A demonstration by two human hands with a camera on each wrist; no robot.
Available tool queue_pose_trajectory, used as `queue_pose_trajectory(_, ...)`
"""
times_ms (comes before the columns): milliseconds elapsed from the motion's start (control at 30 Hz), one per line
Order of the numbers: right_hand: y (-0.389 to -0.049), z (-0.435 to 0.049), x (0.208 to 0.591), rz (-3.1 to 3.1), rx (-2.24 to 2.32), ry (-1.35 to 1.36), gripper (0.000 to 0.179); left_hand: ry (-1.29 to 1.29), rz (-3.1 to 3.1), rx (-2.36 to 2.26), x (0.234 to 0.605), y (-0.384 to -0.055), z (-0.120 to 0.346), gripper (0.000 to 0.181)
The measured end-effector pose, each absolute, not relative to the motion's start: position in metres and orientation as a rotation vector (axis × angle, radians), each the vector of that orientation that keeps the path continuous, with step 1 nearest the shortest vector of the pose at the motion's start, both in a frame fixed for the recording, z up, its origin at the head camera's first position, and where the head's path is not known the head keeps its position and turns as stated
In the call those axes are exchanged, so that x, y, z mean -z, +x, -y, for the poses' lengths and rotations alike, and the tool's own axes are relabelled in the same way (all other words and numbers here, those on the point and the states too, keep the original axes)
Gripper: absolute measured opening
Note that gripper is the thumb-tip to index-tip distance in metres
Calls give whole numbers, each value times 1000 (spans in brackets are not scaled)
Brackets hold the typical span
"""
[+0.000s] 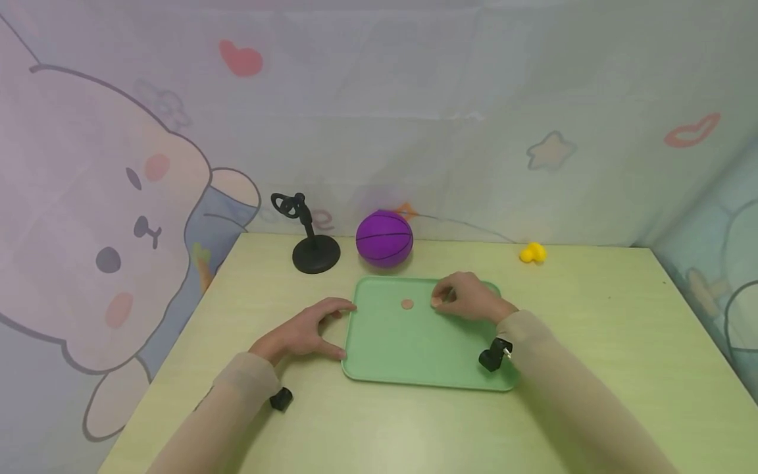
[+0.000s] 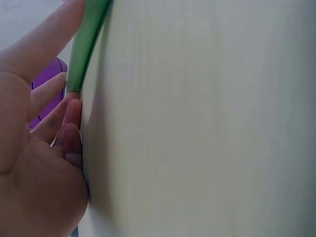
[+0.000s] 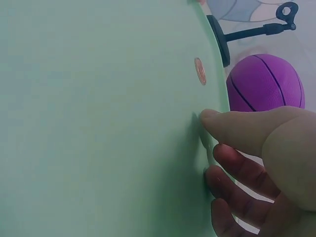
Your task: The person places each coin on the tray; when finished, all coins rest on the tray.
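A light green tray (image 1: 414, 355) lies on the table, with a copper-coloured coin (image 1: 407, 304) flat near its far side. My right hand (image 1: 470, 297) is over the tray's far right part, thumb and fingers curled together at a second coin (image 1: 436, 302), right of the first. In the right wrist view this second coin is mostly hidden behind the thumb, while the first coin (image 3: 200, 71) shows plainly. At the tray's left edge, my left hand (image 1: 304, 329) has thumb and fingers spread apart, their tips against the rim. The left wrist view shows this hand (image 2: 39, 153) resting low at the tabletop.
Behind the tray sit a purple ball (image 1: 384, 239) with black lines and a black round-based stand (image 1: 316, 253). A small yellow toy (image 1: 533, 253) is at the table's back right. A printed cloth (image 1: 385, 131) hangs behind the table (image 1: 622, 342).
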State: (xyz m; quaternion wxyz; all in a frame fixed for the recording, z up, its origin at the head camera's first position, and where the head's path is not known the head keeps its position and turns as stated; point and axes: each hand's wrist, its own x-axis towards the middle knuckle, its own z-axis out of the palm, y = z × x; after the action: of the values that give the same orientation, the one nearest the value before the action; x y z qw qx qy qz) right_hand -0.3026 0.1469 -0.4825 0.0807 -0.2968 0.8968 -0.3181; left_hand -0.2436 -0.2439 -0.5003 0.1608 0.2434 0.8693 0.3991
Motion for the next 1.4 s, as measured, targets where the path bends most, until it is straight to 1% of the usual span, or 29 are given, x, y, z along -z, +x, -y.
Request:
queue_pose_trajectory(367,-302,-131,486,-2712,936,-844,12,702,-2474,-1148,502,-243,244,91)
queue_pose_trajectory(733,-301,-130,484,-2712,924,-820,14,710,-2468,-1149,501,-244,245,91)
queue_pose_trajectory(1267,-301,-127,484,-2726,921,-793,11,733,-2472,-1136,501,-244,246,91)
queue_pose_trajectory(1400,-301,-127,484,-2731,912,-785,14,728,-2466,-1148,502,-244,245,91)
